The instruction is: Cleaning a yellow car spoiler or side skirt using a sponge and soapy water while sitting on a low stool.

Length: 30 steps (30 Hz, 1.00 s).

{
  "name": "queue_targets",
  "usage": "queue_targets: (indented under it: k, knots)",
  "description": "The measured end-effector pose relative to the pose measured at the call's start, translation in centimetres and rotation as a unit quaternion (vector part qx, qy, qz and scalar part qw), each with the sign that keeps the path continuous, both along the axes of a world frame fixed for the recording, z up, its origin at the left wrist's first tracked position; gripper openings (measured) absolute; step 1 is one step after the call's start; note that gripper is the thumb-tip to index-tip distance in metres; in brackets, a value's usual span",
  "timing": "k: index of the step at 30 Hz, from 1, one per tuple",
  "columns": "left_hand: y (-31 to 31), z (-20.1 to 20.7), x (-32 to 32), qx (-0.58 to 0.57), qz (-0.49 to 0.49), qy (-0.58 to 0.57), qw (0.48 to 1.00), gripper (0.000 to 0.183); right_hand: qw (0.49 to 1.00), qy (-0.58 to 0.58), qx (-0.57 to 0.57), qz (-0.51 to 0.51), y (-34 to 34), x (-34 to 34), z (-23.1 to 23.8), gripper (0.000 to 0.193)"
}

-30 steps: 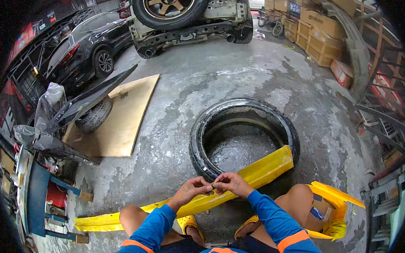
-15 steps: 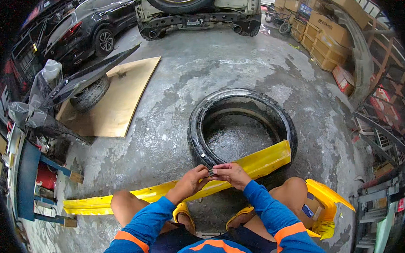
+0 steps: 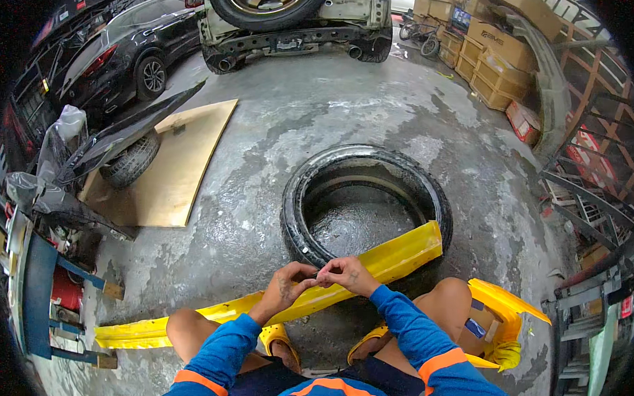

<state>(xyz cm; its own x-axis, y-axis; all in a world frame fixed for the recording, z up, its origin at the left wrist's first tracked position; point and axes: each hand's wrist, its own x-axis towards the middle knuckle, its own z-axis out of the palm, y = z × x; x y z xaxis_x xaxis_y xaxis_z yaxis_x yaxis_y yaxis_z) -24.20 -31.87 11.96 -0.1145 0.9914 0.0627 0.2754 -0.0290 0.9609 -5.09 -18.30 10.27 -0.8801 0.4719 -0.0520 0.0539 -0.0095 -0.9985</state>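
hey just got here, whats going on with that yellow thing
A person's bare left hand and right hand meet with fingertips pinched together above a long yellow strip-shaped panel; anything between them is too small to make out. The panel slants across in front of the person, its right end over a black rubber tyre lying flat on the grey, wet-looking floor.

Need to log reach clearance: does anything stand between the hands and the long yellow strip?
Nothing visible does: the left hand and right hand are over the yellow strip, close together. Whether they touch it, I can't tell.
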Motion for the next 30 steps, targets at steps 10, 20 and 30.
queue_targets:
  k: [10, 20, 30]
  knots:
    - [0.6, 0.3, 0.6, -0.021, 0.008, 0.022, 0.999, 0.027, 0.998, 0.013, 0.04, -0.049, -0.1, 0.7, 0.9, 0.016]
    - [0.3, -0.2, 0.4, 0.017, 0.024, 0.016, 0.999, 0.017, 0.992, 0.053, 0.055, -0.099, -0.3, 0.5, 2.2, 0.017]
    - [1.4, 3.8, 4.8, 0.117, 0.049, 0.173, 0.977, 0.017, 0.97, 0.065, 0.168, -0.164, 0.5, 1.8, 2.1, 0.019]
